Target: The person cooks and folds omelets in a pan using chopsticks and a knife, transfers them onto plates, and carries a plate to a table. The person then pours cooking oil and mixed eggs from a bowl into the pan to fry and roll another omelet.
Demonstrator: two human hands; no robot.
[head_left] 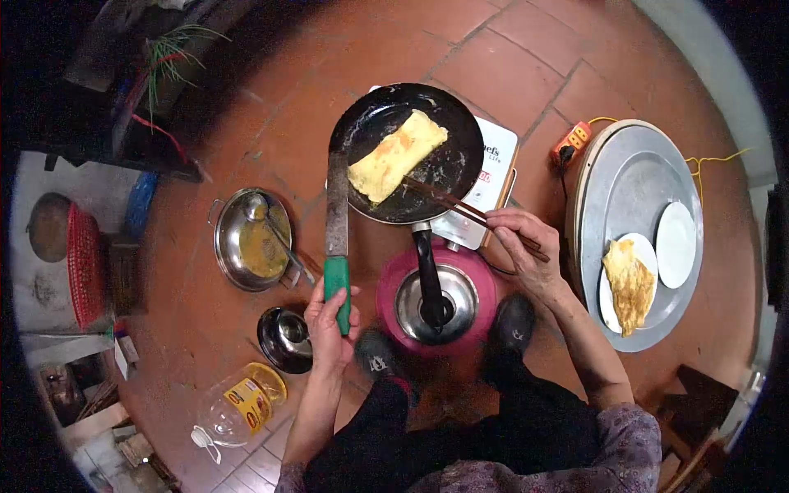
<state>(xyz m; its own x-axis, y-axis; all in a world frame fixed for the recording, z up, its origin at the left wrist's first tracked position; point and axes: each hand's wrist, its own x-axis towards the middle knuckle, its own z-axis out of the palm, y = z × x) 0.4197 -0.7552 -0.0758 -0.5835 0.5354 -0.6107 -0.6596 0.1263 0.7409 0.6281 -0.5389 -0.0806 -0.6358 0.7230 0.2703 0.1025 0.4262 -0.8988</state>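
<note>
A folded yellow omelette (399, 156) lies in a black frying pan (403, 99), which sits on a white portable cooker (496, 148). My left hand (332, 320) is closed around the green handle of a knife (337, 222). Its long blade points away from me and overlaps the pan's left rim. My right hand (528, 246) grips a pair of dark chopsticks (460, 207), whose tips reach the omelette's lower right edge. The pan's black handle (427, 267) points towards me, above a steel pot lid (407, 306) on a pink base.
On the left stand a metal bowl of beaten egg (261, 246) with a ladle (275, 226), a small dark bowl (286, 338) and an oil bottle (242, 404). At right, a round metal tray (608, 181) carries an omelette (629, 287) and a white plate (675, 245). An orange power strip (573, 141) lies nearby.
</note>
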